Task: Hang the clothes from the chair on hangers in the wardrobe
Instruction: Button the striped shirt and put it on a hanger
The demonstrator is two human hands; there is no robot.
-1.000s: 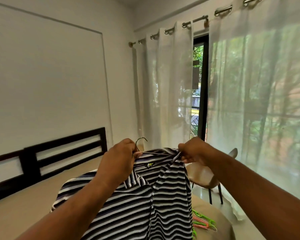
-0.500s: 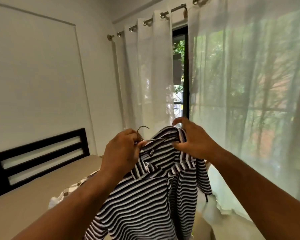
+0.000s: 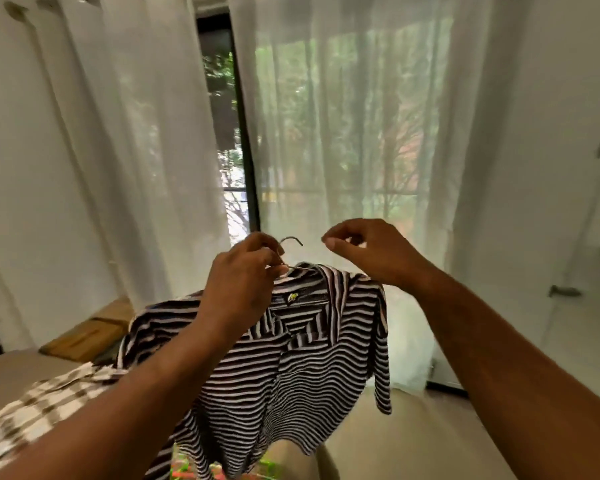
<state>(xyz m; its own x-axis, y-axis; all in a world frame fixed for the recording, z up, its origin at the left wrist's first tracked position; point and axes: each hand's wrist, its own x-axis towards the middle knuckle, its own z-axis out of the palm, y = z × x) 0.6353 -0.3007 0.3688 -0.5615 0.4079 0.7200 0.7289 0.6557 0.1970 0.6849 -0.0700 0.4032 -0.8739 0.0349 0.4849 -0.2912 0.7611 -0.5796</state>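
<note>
A black-and-white striped polo shirt (image 3: 312,368) hangs in mid-air on a thin metal hanger (image 3: 291,241) whose hook sticks up above the collar. My left hand (image 3: 246,282) is closed around the hanger's neck just under the hook and carries the shirt. My right hand (image 3: 367,251) hovers a little to the right of the hook, above the shirt's right shoulder, with fingers loosely pinched and nothing in them. A checked brown-and-white garment (image 3: 39,410) lies on the bed at lower left.
Sheer white curtains (image 3: 125,161) cover a tall window straight ahead, with a dark frame (image 3: 246,161) between them. A white door with metal handles (image 3: 565,291) stands at right. Green and pink plastic hangers (image 3: 187,469) lie below the shirt. A wooden bedside surface (image 3: 87,334) sits at left.
The view has swung right, from the headboard wall to the window and the white door. My right hand has let go of the shirt's collar and lifted clear beside the hook.
</note>
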